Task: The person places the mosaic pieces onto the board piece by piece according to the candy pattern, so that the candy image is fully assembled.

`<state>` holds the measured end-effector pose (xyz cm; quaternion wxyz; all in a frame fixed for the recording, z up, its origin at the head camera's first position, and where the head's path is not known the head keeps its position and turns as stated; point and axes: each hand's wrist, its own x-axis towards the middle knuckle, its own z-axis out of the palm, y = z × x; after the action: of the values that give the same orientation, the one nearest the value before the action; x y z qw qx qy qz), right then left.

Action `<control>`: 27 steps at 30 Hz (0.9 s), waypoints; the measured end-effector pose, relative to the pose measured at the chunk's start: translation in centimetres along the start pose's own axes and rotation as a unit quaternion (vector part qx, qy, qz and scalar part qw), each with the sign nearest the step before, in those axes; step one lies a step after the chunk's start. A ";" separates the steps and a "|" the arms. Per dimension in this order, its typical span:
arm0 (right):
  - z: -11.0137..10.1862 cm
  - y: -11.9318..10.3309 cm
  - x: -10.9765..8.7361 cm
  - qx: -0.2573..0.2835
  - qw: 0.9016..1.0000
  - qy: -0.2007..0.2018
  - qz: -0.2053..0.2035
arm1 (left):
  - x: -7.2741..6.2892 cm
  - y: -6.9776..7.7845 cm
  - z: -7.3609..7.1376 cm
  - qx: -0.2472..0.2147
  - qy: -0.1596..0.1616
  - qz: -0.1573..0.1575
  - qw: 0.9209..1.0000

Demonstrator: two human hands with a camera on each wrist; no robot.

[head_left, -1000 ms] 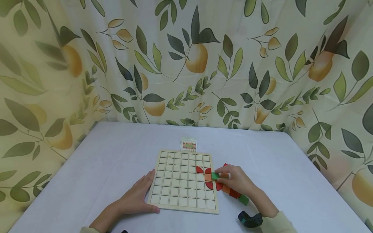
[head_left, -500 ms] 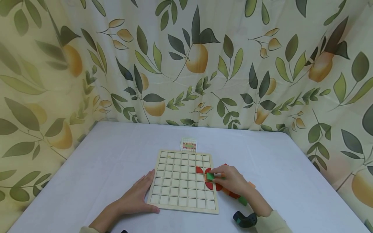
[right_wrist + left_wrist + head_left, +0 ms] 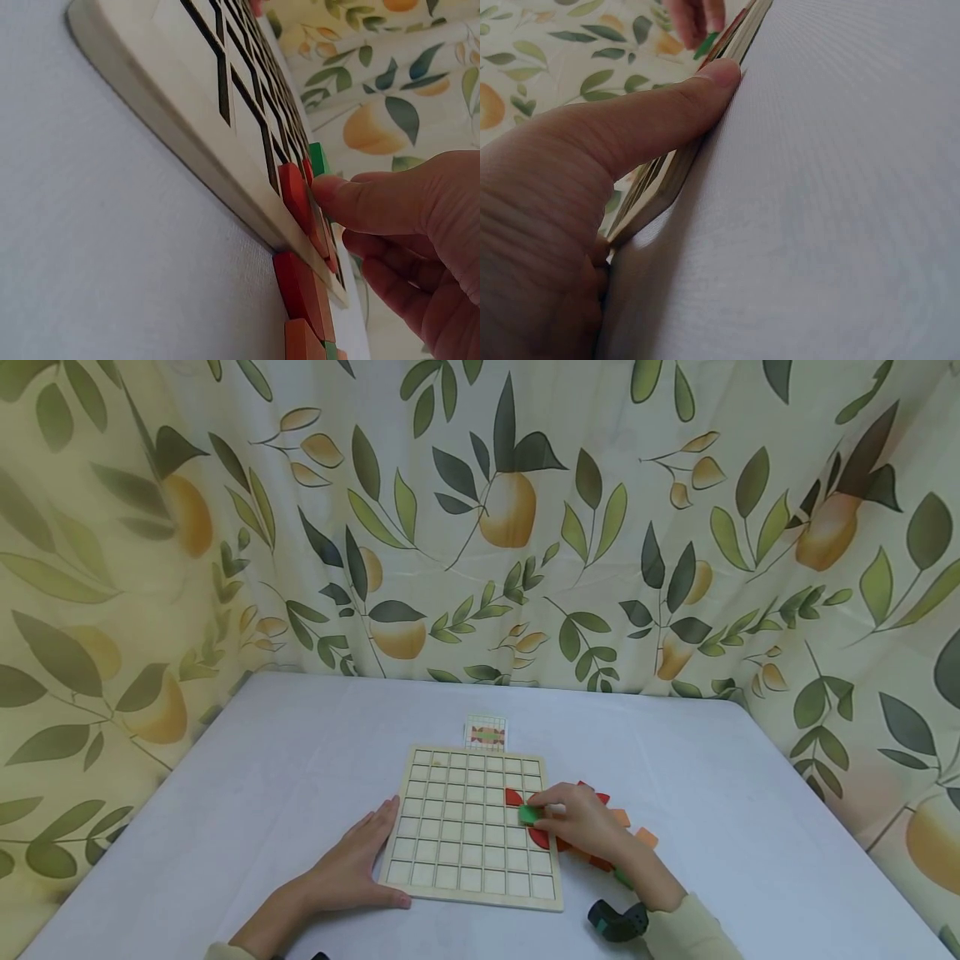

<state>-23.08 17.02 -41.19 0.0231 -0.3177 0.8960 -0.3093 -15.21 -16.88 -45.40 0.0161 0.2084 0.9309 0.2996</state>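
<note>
My left hand lies at the near left corner of a wooden grid board, thumb straight along the front edge, fingers along the left side. In the left wrist view the thumb presses against the board's edge. My right hand pinches a green square tile over the right part of the grid, beside a red quarter-round tile. Another red rounded tile sits in the grid just below the green one. In the right wrist view, thumb and fingertips grip the green tile above the red tiles.
A small pattern card stands at the board's far edge. Loose red, orange and green tiles lie right of the board, partly under the right hand. A black wrist device is at the right wrist. A fruit-print curtain hangs behind the table.
My right hand has moved left with the green tile, from the board's right edge to over the grid. More loose tiles show behind it. My left hand has stayed still.
</note>
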 end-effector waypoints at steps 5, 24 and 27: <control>0.2 -0.2 0.1 0.004 1.000 -0.001 0.010 | 0.1 0.0 0.1 0.001 -0.003 -0.004 1.000; 1.1 -0.6 0.5 0.013 0.998 0.020 0.063 | -0.1 0.0 0.0 -0.002 0.005 0.007 1.000; 1.2 -0.7 0.6 0.024 0.997 0.020 0.074 | 0.0 0.0 0.0 -0.001 0.004 0.002 1.000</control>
<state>-22.92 15.62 -41.69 0.0360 -0.2442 0.9094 -0.3347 -15.16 -16.87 -45.37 0.0119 0.2094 0.9302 0.3011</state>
